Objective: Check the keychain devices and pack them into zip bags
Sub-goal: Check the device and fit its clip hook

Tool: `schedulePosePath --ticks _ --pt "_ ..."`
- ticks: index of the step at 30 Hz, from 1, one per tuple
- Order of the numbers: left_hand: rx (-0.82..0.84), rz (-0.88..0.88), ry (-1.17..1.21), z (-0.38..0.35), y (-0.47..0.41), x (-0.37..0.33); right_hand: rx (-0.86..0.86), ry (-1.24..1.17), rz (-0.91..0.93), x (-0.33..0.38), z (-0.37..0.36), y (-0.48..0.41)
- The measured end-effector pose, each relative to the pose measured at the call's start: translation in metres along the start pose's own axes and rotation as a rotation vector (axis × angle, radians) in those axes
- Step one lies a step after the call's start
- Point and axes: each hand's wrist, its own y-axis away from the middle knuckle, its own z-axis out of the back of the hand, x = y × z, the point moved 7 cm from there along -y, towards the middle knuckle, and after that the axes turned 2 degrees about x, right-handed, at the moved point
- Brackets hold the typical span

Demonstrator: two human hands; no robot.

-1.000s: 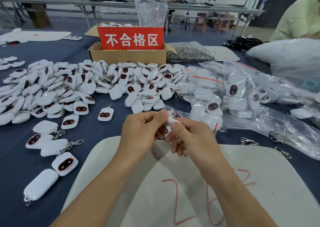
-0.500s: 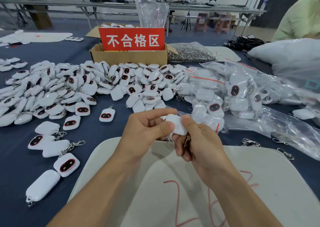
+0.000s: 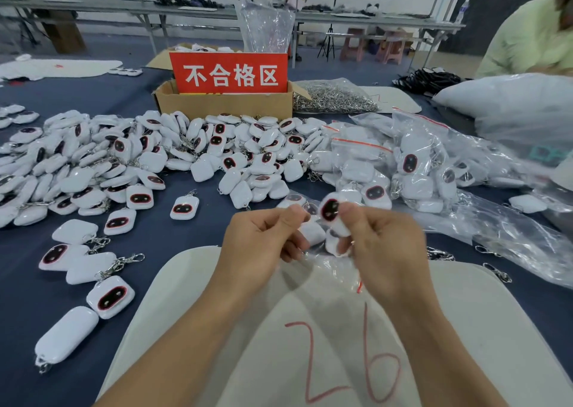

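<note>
My right hand [image 3: 384, 251] pinches a white keychain device [image 3: 330, 212] between thumb and fingers, its dark oval face turned toward me. My left hand [image 3: 263, 242] is just left of it, fingers curled, thumb and forefinger pinched on the film of a clear zip bag [image 3: 325, 270]. The bag has a red strip, hangs under both hands and holds a few white devices. A large heap of loose devices [image 3: 139, 158] covers the blue table to the left and behind. Filled zip bags [image 3: 412, 164] lie at the right.
A cardboard box [image 3: 223, 102] with a red sign stands behind the heap, beside a bag of metal clasps [image 3: 335, 96]. A white pad [image 3: 465, 329] marked in red lies under my forearms. Another person in a green top [image 3: 527, 40] is at the far right.
The device has been turned from its white back to its dark face and now sits in my right hand alone. My left hand has come off it.
</note>
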Motion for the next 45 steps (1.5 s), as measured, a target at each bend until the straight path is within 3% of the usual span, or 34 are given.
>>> schedulePosePath --ticks 3,5,7,9,11,17,21,27,32,37,41,45 --pt "-0.054 -0.144 -0.415 -0.001 0.010 -0.003 -0.225 -0.082 -0.163 -0.022 0.041 -0.006" --pt "-0.081 -0.262 -0.699 -0.014 0.019 -0.009 -0.284 -0.033 -0.227 -0.035 0.058 0.000" --pt "-0.125 -0.385 -0.972 -0.037 0.026 -0.018 -0.282 -0.090 -0.263 -0.044 0.063 0.008" --pt "-0.157 -0.466 -1.182 -0.062 0.032 -0.020 -0.251 -0.314 -0.312 -0.051 0.056 0.012" --pt "-0.096 -0.463 -1.293 -0.079 0.033 -0.011 -0.198 -0.457 -0.356 -0.054 0.049 0.013" --pt "0.020 -0.281 -1.140 -0.070 0.022 0.010 -0.067 -0.493 -0.359 -0.054 0.037 0.012" --pt "0.044 -0.247 -0.956 -0.059 0.018 0.011 -0.144 -0.298 -0.352 -0.056 0.048 0.014" --pt "-0.049 -0.268 -0.863 -0.054 0.020 0.005 0.054 0.215 -0.228 -0.048 0.026 0.015" --pt "0.051 -0.338 -0.774 -0.058 0.028 -0.005 0.092 0.262 -0.149 -0.044 0.017 0.011" --pt "-0.321 -0.335 -0.821 0.012 0.001 -0.020 0.063 0.147 -0.170 -0.050 0.022 0.010" --pt "-0.065 -0.164 -0.903 0.010 -0.014 0.011 0.032 0.039 -0.176 -0.049 0.027 0.011" --pt "0.095 -0.288 -0.947 -0.014 -0.011 0.009 0.030 -0.034 -0.173 -0.051 0.028 0.012"
